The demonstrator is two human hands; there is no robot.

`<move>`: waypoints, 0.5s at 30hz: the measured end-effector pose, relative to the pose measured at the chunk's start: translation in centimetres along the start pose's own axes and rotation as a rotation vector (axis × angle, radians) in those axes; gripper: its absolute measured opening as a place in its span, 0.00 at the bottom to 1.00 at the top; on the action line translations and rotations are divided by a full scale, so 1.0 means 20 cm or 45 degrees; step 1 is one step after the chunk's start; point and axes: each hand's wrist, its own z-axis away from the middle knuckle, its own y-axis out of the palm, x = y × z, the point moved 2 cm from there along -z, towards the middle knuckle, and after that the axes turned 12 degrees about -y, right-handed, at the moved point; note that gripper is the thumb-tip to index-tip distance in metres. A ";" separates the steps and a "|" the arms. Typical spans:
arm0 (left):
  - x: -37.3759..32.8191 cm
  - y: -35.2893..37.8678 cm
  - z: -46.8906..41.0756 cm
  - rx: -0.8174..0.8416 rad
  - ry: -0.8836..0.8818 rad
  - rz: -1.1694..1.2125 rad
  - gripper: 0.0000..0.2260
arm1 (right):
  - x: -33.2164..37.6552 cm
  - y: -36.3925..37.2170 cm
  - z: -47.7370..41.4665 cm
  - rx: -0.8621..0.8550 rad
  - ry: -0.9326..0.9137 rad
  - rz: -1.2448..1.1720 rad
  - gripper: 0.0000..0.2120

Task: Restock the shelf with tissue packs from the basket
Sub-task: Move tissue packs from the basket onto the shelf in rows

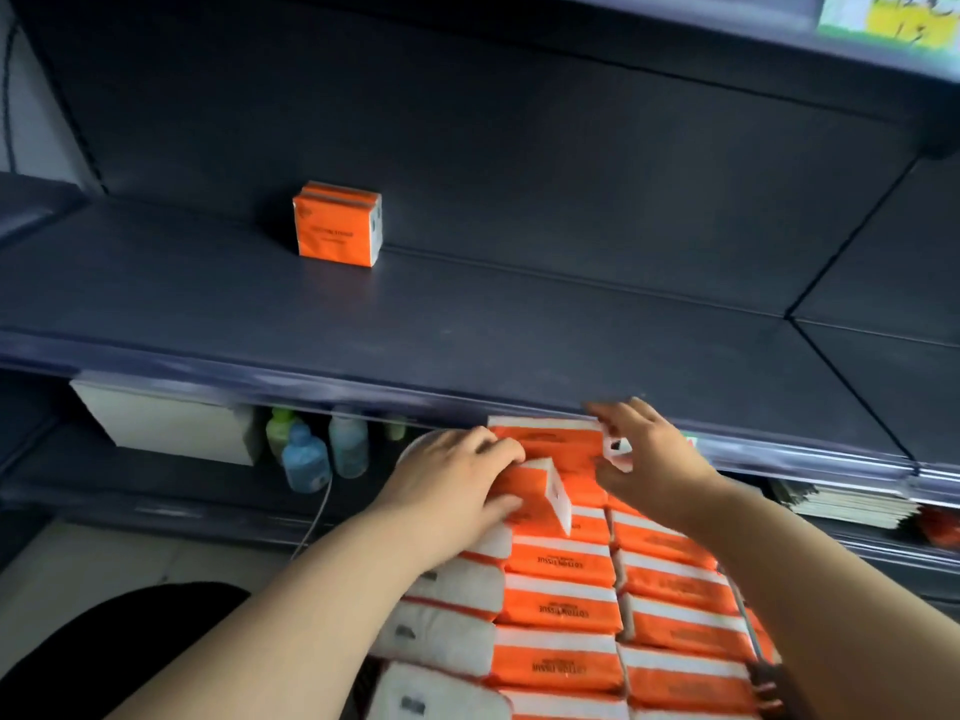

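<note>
A basket [754, 648] at the bottom centre is packed with rows of orange-and-white tissue packs [561, 608]. My left hand [452, 485] grips one pack [537, 488] that is tilted up out of the far rows, fingers over its top and thumb below. My right hand [649, 454] holds the white right end of the farthest pack [545, 439], fingers spread above it and thumb under. Two orange packs [337, 226] stand together upright at the back left of the dark shelf [519, 324], just above and beyond the basket.
Under the shelf's front lip are a white box [171, 426], several small bottles [311, 452] and a stack of booklets [852, 504] on the right. A yellow-green label [893, 18] hangs from the shelf above. A white cable [317, 517] runs down.
</note>
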 end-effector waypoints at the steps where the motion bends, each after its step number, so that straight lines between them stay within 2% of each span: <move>1: -0.01 0.01 0.00 -0.002 0.027 0.000 0.19 | -0.04 0.00 0.04 0.056 0.058 0.014 0.28; 4: -0.04 0.05 -0.02 0.053 0.034 -0.024 0.21 | -0.10 0.01 0.10 0.189 0.184 0.090 0.27; 11: 0.00 0.06 -0.08 0.057 -0.111 0.101 0.26 | 0.01 0.00 -0.02 0.209 0.076 0.284 0.25; 15: 0.05 0.06 -0.09 0.079 -0.253 0.162 0.23 | 0.02 -0.03 -0.04 0.276 0.163 0.183 0.19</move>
